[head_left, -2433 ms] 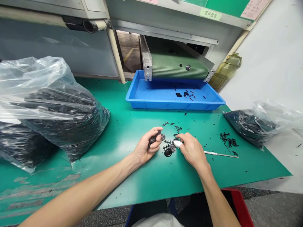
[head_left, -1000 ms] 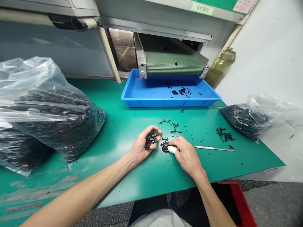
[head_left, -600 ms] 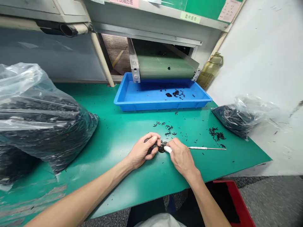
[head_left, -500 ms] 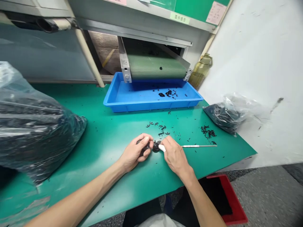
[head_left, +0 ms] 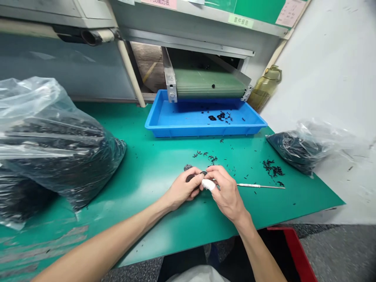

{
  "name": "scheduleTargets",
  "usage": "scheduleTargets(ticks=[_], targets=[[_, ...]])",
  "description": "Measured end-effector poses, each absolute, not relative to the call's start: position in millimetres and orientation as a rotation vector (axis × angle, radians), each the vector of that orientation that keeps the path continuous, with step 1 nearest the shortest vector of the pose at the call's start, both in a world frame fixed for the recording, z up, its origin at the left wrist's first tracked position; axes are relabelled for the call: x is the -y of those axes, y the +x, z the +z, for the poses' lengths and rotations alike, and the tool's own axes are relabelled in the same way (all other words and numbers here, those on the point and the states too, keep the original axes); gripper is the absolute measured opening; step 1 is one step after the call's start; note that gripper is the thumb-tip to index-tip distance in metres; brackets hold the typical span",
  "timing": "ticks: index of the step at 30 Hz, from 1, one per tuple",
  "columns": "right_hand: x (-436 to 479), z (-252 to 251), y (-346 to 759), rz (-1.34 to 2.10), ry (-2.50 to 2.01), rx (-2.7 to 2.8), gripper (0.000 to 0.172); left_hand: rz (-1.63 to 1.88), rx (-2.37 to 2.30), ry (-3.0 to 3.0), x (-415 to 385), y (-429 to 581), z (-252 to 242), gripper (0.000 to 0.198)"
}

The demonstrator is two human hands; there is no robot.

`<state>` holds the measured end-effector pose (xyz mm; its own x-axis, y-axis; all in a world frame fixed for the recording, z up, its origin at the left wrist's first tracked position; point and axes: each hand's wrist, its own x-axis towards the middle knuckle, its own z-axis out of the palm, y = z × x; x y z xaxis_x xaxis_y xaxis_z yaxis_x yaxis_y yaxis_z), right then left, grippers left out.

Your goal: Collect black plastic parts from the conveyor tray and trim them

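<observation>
Over the green table my left hand is closed around black round parts, partly hidden by its fingers. My right hand, its thumb wrapped in a white covering, meets the left fingertips and pinches a black ring-shaped part. Just beyond the left hand lies another dark round piece. Small black bits are scattered behind the hands. To the right of my right hand lies a thin tool with a white handle and a metal shaft.
A blue tray with some black parts sits below the end of a green conveyor belt. Large plastic bags of black parts stand at left, a smaller bag at right. A bottle leans by the wall; a red bin is below.
The view has swung left. My right hand has come from the round parts on the table to my left hand, and a black ring-shaped part is now between their fingers.
</observation>
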<state>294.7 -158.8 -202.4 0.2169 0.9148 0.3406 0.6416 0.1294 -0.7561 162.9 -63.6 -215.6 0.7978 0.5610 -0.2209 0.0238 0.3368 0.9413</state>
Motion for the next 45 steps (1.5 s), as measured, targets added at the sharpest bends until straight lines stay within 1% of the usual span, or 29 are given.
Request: scheduleTargets(ticks=[2, 4, 6, 9, 12, 14, 18, 23, 26, 29, 31, 32, 34, 36, 38, 41, 45], targets=[[157.6, -202.2, 295.1, 0.446, -1.603, 1.506, 0.007, 0.379, -0.58, 1.158, 62.5, 162.0, -215.7, 0.033], [156.2, -202.8, 295.4, 0.432, -1.616, 1.516, 0.005, 0.362, -0.553, 1.121, 61.3, 161.1, -214.5, 0.032], [154.1, -204.2, 294.4, 0.366, -1.634, 1.527, 0.01, 0.35, -0.512, 1.093, 60.1, 160.2, -213.2, 0.031], [149.5, -207.3, 290.2, 0.3, -1.632, 1.534, 0.024, 0.35, -0.465, 1.067, 58.5, 159.0, -213.2, 0.03], [143.3, -210.2, 287.6, 0.277, -1.656, 1.48, 0.022, 0.354, -0.424, 1.064, 58.6, 158.6, -215.9, 0.03], [140.0, -211.5, 290.8, 0.323, -1.687, 1.4, 0.022, 0.38, -0.411, 1.08, 59.5, 158.5, -217.8, 0.031], [143.6, -211.1, 309.3, 0.42, -1.801, 1.27, 0.033, 0.49, -0.431, 1.083, 59.8, 158.1, -218.4, 0.028], [158.8, -210.7, 316.6, 0.352, -2.058, 1.602, 0.029, 0.554, -0.368, 1.006, 57.4, 156.3, -216.0, 0.027], [161.8, -213.8, 307.7, 0.342, -2.151, 1.609, 0.028, 0.531, -0.309, 0.968, 56.8, 155.3, -214.8, 0.027], [161.5, -216.2, 304.4, 0.345, -2.068, 1.564, 0.015, 0.551, -0.321, 0.873, 53.6, 154.7, -213.2, 0.031], [162.1, -217.3, 307.2, 0.412, -2.013, 1.441, 0.007, 0.588, -0.354, 0.803, 49.9, 154.6, -212.2, 0.036], [162.7, -217.7, 309.3, 0.472, -1.979, 1.352, 0.009, 0.606, -0.372, 0.771, 47.9, 154.6, -211.9, 0.037], [163.7, -218.2, 313.3, 0.62, -1.859, 1.183, 0.021, 0.629, -0.409, 0.733, 45.0, 154.6, -212.0, 0.037], [164.2, -217.6, 315.7, 0.735, -1.732, 1.097, 0.028, 0.606, -0.447, 0.757, 44.6, 154.8, -212.8, 0.033], [164.1, -215.2, 316.3, 0.758, -1.703, 1.11, 0.024, 0.507, -0.466, 0.841, 47.7, 155.4, -213.7, 0.03], [163.8, -209.1, 315.5, 0.681, -1.759, 1.191, 0.016, 0.342, -0.472, 0.985, 57.2, 156.5, -214.3, 0.037], [160.6, -205.4, 311.5, 0.581, -1.705, 1.249, 0.013, 0.315, -0.488, 1.072, 70.0, 157.3, -213.9, 0.039]])
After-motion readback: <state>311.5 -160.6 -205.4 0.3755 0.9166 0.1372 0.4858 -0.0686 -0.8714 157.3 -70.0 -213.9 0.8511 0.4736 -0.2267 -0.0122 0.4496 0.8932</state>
